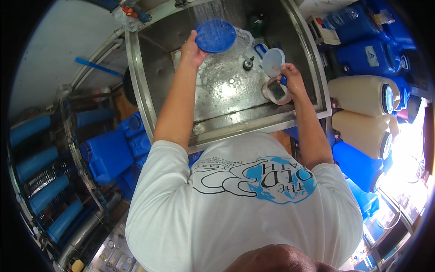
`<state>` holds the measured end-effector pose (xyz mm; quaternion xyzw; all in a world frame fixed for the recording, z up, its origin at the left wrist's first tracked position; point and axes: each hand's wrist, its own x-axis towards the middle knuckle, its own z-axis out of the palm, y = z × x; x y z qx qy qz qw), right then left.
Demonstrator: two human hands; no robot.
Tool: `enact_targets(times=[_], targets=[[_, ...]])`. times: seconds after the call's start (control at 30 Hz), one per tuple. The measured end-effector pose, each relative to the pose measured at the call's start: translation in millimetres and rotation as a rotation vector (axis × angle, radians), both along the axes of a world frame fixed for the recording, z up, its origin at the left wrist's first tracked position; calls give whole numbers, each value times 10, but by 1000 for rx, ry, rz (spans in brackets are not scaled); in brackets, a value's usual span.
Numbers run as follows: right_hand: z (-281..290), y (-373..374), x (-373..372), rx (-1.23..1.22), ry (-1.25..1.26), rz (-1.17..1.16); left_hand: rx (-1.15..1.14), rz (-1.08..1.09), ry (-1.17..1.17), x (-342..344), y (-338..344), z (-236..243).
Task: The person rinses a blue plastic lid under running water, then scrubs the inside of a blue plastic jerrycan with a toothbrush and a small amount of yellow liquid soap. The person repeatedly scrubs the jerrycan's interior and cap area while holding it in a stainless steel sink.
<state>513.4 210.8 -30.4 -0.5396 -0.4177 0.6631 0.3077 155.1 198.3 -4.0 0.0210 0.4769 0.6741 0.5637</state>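
My left hand (194,52) grips the edge of a round blue lid or shallow dish (215,36), tilted under water falling from above into the metal sink (217,99). My right hand (292,79) is closed on a translucent white round lid (273,62); a small blue piece (284,80) shows at its fingers, its kind unclear. Just below that hand, a pale round tub (283,99) holds something dark green, perhaps a scouring pad (277,90). Between the hands stands a small dark-topped bottle (248,64), with a blue-and-white brush-like object (261,49) beyond it.
The sink's raised metal rim (253,120) runs in front of me. A dark green round object (257,22) sits in its far corner. Blue jerrycans (108,154) stand at left; beige jugs (360,95) and blue containers (369,56) are stacked at right. A red-handled valve (129,11) is at the far left.
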Motion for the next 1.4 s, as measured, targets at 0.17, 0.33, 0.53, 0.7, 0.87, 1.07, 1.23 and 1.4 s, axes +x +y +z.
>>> enact_targets(times=[0.17,0.33,0.53,0.7,0.87,1.07,1.23,1.4], targets=[[489,80,-626,-135,376,78,18,88,182,-163,-114,-49],[238,440,-1618,-298,575,183,-53,86,196,-347,-361,-165],[277,499,-1806,-383,679,122,-59,105,115,-460,-623,-216],[361,492,-1591,-41,376,22,-43,54,35,-349,-511,-181],[719,290,-1632,1094,-486,583,7,-83,-76,-82,-225,-271],[841,537,-1775,63,44,293,-31,-103,-20,12,-149,-238],[621,681,-2505,-420,730,79,-123,1,7,-94,-315,-169],[-210,1897,-3278,-114,502,250,5,-41,-75,-78,-241,-189]])
